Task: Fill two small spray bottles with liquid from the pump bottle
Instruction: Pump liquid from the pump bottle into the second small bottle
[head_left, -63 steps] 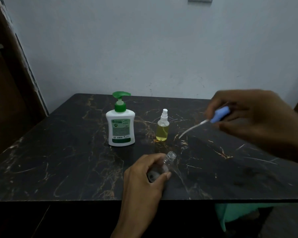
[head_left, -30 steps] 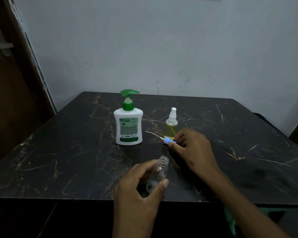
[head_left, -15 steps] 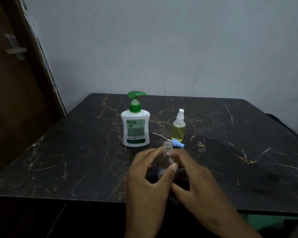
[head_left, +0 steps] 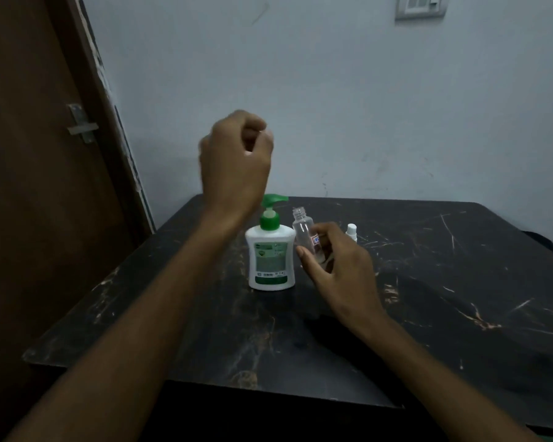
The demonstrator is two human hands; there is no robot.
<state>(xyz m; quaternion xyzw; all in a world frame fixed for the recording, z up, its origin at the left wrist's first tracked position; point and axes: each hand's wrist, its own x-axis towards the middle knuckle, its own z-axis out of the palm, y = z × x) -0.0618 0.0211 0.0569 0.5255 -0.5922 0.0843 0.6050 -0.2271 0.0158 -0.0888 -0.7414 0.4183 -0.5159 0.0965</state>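
Right hand (head_left: pixel 336 266) grasping open clear spray bottle (head_left: pixel 304 232) just beside pump bottle (head_left: pixel 271 250), under nozzle. Left hand (head_left: pixel 235 161) clenched empty above pump. Risk: narrow neck misaligned, liquid spilling onto table (head_left: pixel 460 282).

Looks like a plain room in a home: dark marble-look table (head_left: pixel 428 314) shoved against a bare pale wall (head_left: pixel 332 106), brown wooden door (head_left: pixel 29 186) with a metal latch (head_left: pixel 80 122), switch plate (head_left: pixel 420 6) up top.
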